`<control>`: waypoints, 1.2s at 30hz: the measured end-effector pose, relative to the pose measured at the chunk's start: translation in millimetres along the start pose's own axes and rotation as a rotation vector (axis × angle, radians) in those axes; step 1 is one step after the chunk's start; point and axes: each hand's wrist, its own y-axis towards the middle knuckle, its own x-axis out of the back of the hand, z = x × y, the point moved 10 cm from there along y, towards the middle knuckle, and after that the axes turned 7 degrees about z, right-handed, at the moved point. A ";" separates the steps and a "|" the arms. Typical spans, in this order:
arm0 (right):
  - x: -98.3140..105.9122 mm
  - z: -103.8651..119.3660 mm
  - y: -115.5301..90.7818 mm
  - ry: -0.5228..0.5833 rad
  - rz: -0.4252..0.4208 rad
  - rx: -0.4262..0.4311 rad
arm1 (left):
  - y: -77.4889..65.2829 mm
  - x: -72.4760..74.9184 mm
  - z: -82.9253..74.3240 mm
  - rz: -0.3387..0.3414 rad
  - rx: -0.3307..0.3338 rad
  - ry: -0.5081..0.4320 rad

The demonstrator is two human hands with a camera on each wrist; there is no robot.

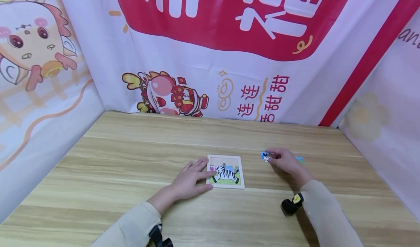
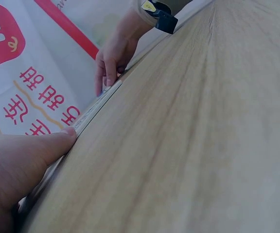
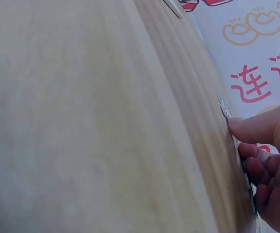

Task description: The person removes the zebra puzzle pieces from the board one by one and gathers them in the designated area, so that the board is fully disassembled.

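A square zebra jigsaw puzzle (image 1: 225,174) in a pale frame lies on the table; bare backing shows in its upper part. My left hand (image 1: 191,177) rests at its left edge with fingers spread, one of them reaching over the picture. In the left wrist view the left thumb (image 2: 57,144) touches the frame's side. To the right of the frame, my right hand (image 1: 284,161) pinches a small puzzle piece (image 1: 265,156) with blue and black-and-white stripes. The right wrist view shows the right thumb (image 3: 256,128) against that piece (image 3: 224,107).
Another blue-green piece (image 1: 299,159) lies just beyond the right hand, partly hidden by it. The wood-grain table (image 1: 147,141) ends at a printed cloth (image 1: 183,57) at the back, with cloth walls on both sides. Black cameras (image 1: 288,206) are strapped to the wrists.
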 end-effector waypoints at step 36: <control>-31.7 76.8 -18.5 0.186 0.070 0.077 | -0.3 -1.0 1.5 -0.009 -0.004 -0.008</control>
